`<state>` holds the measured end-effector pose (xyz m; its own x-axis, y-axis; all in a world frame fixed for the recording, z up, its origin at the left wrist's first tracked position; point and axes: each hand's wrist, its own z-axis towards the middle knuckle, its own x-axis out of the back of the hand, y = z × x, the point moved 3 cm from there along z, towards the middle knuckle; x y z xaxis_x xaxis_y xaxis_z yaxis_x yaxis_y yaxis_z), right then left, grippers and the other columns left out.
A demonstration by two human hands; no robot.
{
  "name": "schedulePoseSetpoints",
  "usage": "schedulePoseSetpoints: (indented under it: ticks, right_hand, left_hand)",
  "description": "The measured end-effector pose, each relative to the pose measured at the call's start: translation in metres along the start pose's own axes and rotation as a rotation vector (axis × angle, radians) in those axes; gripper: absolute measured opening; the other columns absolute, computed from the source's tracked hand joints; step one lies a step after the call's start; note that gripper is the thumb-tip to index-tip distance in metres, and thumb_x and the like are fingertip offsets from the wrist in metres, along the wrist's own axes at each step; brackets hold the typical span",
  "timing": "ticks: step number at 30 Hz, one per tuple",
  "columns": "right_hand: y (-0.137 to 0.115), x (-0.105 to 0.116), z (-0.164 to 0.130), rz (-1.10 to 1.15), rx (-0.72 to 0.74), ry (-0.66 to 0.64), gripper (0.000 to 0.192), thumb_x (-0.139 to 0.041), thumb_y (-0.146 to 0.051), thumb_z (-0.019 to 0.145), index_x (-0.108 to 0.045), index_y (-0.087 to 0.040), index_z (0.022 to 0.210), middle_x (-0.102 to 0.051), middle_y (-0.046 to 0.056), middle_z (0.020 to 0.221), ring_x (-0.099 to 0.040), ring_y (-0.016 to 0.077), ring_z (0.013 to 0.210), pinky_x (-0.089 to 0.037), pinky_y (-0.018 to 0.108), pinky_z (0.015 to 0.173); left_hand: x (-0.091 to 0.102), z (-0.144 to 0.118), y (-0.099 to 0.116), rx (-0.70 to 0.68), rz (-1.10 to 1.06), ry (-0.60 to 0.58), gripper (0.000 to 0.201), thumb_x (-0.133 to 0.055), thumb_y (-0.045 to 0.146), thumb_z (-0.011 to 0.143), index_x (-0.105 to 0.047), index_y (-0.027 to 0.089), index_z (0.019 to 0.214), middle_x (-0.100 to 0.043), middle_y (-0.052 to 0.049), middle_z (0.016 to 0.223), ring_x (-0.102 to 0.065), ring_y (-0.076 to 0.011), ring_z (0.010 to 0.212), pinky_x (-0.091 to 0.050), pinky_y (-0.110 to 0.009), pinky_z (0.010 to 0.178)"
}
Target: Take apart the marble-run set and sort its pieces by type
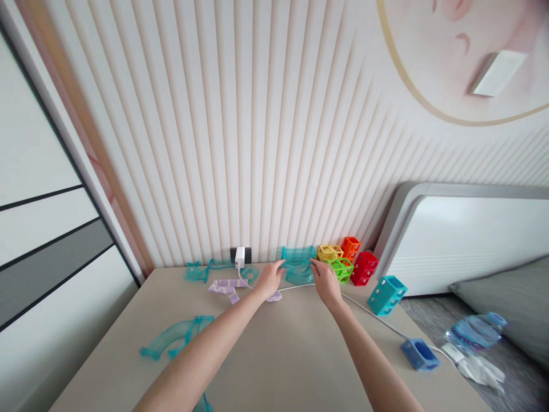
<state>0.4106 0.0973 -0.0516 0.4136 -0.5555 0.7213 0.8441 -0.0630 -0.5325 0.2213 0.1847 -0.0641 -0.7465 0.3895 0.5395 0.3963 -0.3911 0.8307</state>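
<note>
Near the wall, a translucent teal plastic toy piece (299,257) stands at the back of the table between my hands. My left hand (271,279) is at its left end, thumb and fingers closed on the edge. My right hand (326,281) holds the right end in the same way, fingertips by the rim. A pale purple patterned piece (274,296) lies partly hidden under my left hand. Just beyond my right hand are a lime green block frame (342,268) and a yellow one (329,252).
Orange (350,249), red (364,268), teal (386,295) and blue (419,355) block frames line the right side. A white cable (381,320) runs from a charger (240,257) across the table. Curved teal pieces (171,337) lie left; a bottle (476,332) is on the floor.
</note>
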Motion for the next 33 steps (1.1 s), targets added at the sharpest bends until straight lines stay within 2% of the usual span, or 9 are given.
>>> schedulePoseSetpoints:
  ticks: [5, 9, 16, 25, 29, 33]
  right_hand:
    - [0.006, 0.012, 0.020, -0.297, 0.055, -0.179, 0.030, -0.052, -0.017, 0.095, -0.077, -0.016, 0.112, -0.078, 0.015, 0.110, -0.067, 0.0295, 0.106, -0.045, 0.036, 0.092]
    - [0.005, 0.014, 0.025, -0.462, 0.098, -0.252, 0.027, -0.054, -0.016, 0.096, -0.077, -0.018, 0.111, -0.077, 0.014, 0.109, -0.065, 0.0293, 0.107, -0.041, 0.036, 0.091]
    - [-0.001, 0.017, 0.021, -0.621, 0.174, -0.278, 0.025, -0.053, -0.018, 0.099, -0.078, -0.022, 0.103, -0.076, 0.012, 0.104, -0.060, 0.0313, 0.109, -0.035, 0.041, 0.093]
    - [-0.003, 0.017, 0.018, -0.699, 0.215, -0.282, 0.028, -0.051, -0.014, 0.097, -0.078, -0.022, 0.097, -0.076, 0.013, 0.099, -0.059, 0.0317, 0.105, -0.034, 0.045, 0.096]
    - [-0.002, 0.018, 0.018, -0.717, 0.222, -0.267, 0.027, -0.053, -0.013, 0.095, -0.079, -0.022, 0.098, -0.075, 0.014, 0.108, -0.057, 0.0340, 0.115, -0.030, 0.051, 0.105]
    - [0.000, 0.019, 0.018, -0.741, 0.231, -0.247, 0.028, -0.056, -0.012, 0.092, -0.081, -0.022, 0.098, -0.070, 0.016, 0.125, -0.046, 0.0365, 0.133, -0.019, 0.058, 0.115]
  left_hand:
    - [-0.011, 0.014, 0.002, -0.019, 0.067, -0.039, 0.034, -0.063, 0.035, 0.099, -0.062, 0.020, 0.129, -0.062, -0.011, 0.137, -0.062, -0.0272, 0.121, -0.051, -0.053, 0.105]
    - [-0.016, 0.019, 0.003, -0.022, 0.105, -0.049, 0.033, -0.063, 0.034, 0.099, -0.062, 0.020, 0.128, -0.062, -0.011, 0.135, -0.063, -0.0265, 0.118, -0.053, -0.051, 0.101]
    - [-0.018, 0.019, -0.002, 0.018, 0.155, -0.061, 0.032, -0.063, 0.035, 0.099, -0.063, 0.020, 0.127, -0.063, -0.010, 0.132, -0.065, -0.0252, 0.114, -0.055, -0.048, 0.098]
    - [-0.019, 0.018, -0.007, 0.063, 0.219, -0.106, 0.032, -0.065, 0.035, 0.098, -0.063, 0.018, 0.125, -0.065, -0.010, 0.128, -0.066, -0.0246, 0.110, -0.057, -0.047, 0.094]
    - [-0.020, 0.016, -0.008, 0.093, 0.255, -0.121, 0.031, -0.065, 0.035, 0.098, -0.063, 0.017, 0.124, -0.066, -0.009, 0.126, -0.067, -0.0243, 0.108, -0.058, -0.046, 0.092]
    - [-0.020, 0.014, -0.005, 0.119, 0.291, -0.136, 0.033, -0.065, 0.035, 0.097, -0.063, 0.017, 0.125, -0.065, -0.009, 0.126, -0.067, -0.0243, 0.108, -0.058, -0.046, 0.091]
